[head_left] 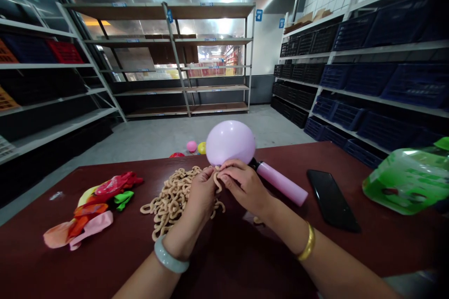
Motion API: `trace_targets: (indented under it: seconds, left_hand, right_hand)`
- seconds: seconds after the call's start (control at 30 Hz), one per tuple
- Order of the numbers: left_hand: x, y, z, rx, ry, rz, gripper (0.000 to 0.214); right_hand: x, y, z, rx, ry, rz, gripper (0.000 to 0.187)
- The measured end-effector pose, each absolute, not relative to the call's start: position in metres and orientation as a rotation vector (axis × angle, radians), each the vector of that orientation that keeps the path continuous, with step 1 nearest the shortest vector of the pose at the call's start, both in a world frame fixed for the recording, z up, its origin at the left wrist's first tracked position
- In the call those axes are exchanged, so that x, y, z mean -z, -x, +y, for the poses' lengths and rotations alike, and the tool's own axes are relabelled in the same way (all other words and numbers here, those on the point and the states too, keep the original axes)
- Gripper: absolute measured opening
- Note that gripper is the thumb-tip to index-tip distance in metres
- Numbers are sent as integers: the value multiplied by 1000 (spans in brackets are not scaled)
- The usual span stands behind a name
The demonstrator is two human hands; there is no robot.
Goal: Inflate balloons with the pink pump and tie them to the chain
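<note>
Bare forearms [154, 273], two, reaching over the near edge of the table [238, 261]; pale bangle [170, 256] on the left wrist, gold bangle [307, 242] on the right. Left hand [200, 194] and right hand [247, 188]: fingertips drawn narrow, both pinching one tan curl [218, 184]. Lilac balloon [230, 142]: inflated, at the far edge, just behind the fingertips (whether its neck is gripped cannot be told). Heap of tan curls [173, 196]: beside the left hand. Pink pump [282, 183]: right of the balloon. Black phone [331, 201]: toward the right edge. Green bottle [403, 182]: near that edge. Limp balloons [89, 212]: toward the left edge.
</note>
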State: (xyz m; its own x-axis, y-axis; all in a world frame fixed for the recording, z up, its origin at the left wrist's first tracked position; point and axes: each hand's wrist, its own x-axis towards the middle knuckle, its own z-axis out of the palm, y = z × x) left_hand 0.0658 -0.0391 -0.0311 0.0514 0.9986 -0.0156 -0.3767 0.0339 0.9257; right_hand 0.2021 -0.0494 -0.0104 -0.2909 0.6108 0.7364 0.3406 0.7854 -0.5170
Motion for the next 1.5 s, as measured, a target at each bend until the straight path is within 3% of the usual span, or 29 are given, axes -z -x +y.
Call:
trace_targets:
  seconds: [0.33, 0.8, 1.13, 1.5]
  left_hand:
    - [25, -69, -50, -1399, -1172, 1044, 19]
    - [32, -59, -46, -1366, -1921, 1355, 15]
    - [30, -57, -41, -1412, -1933, 1199, 17]
    - [22, -58, -47, -1310, -1978, 1140, 27]
  right_hand:
    - [15, -203, -44, -305, 811, -1772, 8]
    - [18, -210, -36, -632, 1073, -1720, 9]
    - [10, -206, -46, -319, 1069, -1720, 9]
    - [15, -211, -40, -514, 1021, -1637, 11]
